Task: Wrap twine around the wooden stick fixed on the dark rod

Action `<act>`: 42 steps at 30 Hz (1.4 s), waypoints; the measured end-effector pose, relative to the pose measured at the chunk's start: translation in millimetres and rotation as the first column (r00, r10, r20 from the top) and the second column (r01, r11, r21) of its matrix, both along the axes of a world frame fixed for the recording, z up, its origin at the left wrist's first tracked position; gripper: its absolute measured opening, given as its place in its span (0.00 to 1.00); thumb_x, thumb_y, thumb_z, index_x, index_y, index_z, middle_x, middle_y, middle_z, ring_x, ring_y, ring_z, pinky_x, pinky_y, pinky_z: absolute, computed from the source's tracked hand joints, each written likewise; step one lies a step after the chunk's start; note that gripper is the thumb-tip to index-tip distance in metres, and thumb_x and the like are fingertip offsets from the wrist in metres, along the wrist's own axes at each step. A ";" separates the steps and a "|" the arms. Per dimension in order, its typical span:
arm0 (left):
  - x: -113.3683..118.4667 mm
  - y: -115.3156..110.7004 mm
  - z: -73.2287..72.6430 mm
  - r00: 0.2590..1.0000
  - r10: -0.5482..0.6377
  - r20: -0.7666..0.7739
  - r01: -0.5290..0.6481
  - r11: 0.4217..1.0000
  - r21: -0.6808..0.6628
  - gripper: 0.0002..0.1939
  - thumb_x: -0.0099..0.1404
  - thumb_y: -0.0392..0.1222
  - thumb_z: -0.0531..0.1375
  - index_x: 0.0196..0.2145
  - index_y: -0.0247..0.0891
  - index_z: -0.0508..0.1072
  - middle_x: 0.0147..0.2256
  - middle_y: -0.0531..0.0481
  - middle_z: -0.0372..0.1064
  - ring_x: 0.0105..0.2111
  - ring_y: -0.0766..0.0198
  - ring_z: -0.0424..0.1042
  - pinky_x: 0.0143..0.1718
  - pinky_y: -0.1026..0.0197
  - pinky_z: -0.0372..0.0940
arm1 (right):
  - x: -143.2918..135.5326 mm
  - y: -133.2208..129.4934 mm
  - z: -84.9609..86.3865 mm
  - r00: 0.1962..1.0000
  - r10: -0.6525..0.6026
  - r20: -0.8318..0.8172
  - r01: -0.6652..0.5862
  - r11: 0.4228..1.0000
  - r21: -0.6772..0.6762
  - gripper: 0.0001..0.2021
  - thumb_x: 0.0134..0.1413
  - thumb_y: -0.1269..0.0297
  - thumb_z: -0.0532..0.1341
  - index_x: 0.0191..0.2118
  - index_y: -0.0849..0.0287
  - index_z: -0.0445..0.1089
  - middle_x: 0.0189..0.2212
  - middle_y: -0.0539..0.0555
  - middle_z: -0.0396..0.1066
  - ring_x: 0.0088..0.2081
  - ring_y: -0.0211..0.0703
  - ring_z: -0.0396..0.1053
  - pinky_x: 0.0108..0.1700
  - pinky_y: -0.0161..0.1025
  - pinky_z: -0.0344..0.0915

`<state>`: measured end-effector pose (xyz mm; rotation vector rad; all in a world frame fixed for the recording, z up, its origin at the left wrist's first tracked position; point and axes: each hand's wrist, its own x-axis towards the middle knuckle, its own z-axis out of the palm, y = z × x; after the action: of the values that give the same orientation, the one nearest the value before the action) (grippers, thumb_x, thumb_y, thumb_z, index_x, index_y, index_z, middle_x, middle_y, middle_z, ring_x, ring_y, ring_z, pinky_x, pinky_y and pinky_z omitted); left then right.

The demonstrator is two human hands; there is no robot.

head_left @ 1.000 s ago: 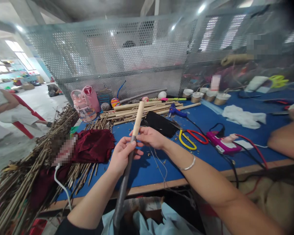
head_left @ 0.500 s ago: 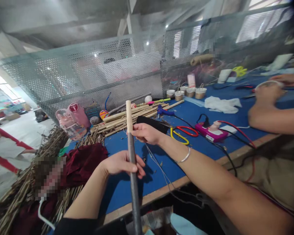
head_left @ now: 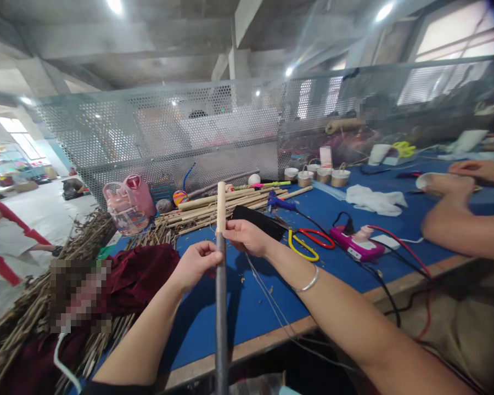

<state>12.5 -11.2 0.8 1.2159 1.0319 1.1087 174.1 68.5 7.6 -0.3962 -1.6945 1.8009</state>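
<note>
A long rod stands nearly upright in front of me, with a pale wooden top (head_left: 221,206) and a dark grey lower part (head_left: 221,323). My left hand (head_left: 200,263) pinches the grey part just below the joint, thumb against it. Closed at the joint from the right is my right hand (head_left: 245,236), its fingertips on the rod. Thin grey strings (head_left: 267,291) trail from below my right hand over the blue table (head_left: 247,318) and its front edge.
Behind lie wooden sticks (head_left: 201,211), a blue glue gun (head_left: 282,202) and red-and-yellow-handled scissors (head_left: 302,247). A magenta power strip (head_left: 356,244) is at right, near another person's hands (head_left: 448,186). Dark red cloth (head_left: 142,274) and dry stalks (head_left: 12,329) lie left.
My left hand has moved up the rod, close to the joint, and its spread fingers have drawn in. My right hand keeps its place at the joint. The view has tilted up.
</note>
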 end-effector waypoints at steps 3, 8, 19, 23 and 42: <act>4.3 -2.8 2.3 0.999 0.029 -0.029 -0.028 0.999 0.036 0.15 0.48 0.46 0.67 0.23 0.34 0.67 0.19 0.56 0.63 0.17 0.74 0.61 0.18 0.71 0.57 | -0.9 -1.6 0.4 1.000 -0.007 -0.007 0.007 1.000 -0.001 0.15 0.47 0.57 0.63 0.33 0.65 0.65 0.11 0.40 0.49 0.12 0.26 0.42 0.13 0.29 0.37; -0.2 -4.4 3.1 0.985 -0.139 0.106 0.149 0.985 -0.091 0.17 0.48 0.48 0.67 0.29 0.32 0.71 0.26 0.47 0.71 0.24 0.66 0.70 0.26 0.66 0.63 | -2.3 -5.3 0.1 0.996 0.080 -0.028 -0.081 0.996 -0.040 0.18 0.45 0.55 0.64 0.38 0.65 0.66 0.13 0.41 0.54 0.12 0.25 0.44 0.14 0.28 0.38; 0.7 -7.6 10.0 0.998 -0.066 -0.024 0.066 0.998 -0.012 0.17 0.46 0.45 0.68 0.27 0.32 0.67 0.21 0.54 0.66 0.20 0.72 0.65 0.22 0.69 0.58 | -8.1 -6.8 -3.2 0.999 0.044 -0.015 -0.044 0.999 -0.029 0.18 0.44 0.55 0.65 0.35 0.65 0.66 0.15 0.42 0.58 0.12 0.24 0.44 0.14 0.29 0.37; -4.8 -8.7 12.0 0.973 -0.220 0.066 0.228 0.963 -0.144 0.21 0.47 0.49 0.67 0.33 0.32 0.70 0.31 0.45 0.71 0.29 0.62 0.72 0.30 0.62 0.64 | -9.1 -9.5 -2.7 0.996 0.083 0.006 -0.083 0.996 -0.022 0.20 0.43 0.54 0.65 0.36 0.65 0.65 0.16 0.43 0.59 0.13 0.25 0.46 0.15 0.29 0.38; -5.5 -6.6 5.5 0.990 -0.114 -0.083 0.114 0.993 -0.013 0.18 0.47 0.47 0.68 0.25 0.33 0.64 0.17 0.58 0.60 0.16 0.75 0.58 0.18 0.70 0.55 | -13.1 -10.1 -6.9 0.998 0.048 0.032 -0.049 0.999 0.004 0.18 0.43 0.54 0.65 0.33 0.65 0.66 0.18 0.45 0.63 0.13 0.24 0.46 0.15 0.30 0.37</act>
<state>7.1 -17.7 6.2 1.3082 1.0161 0.9711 161.0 58.4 0.8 -0.3869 -1.7440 1.8339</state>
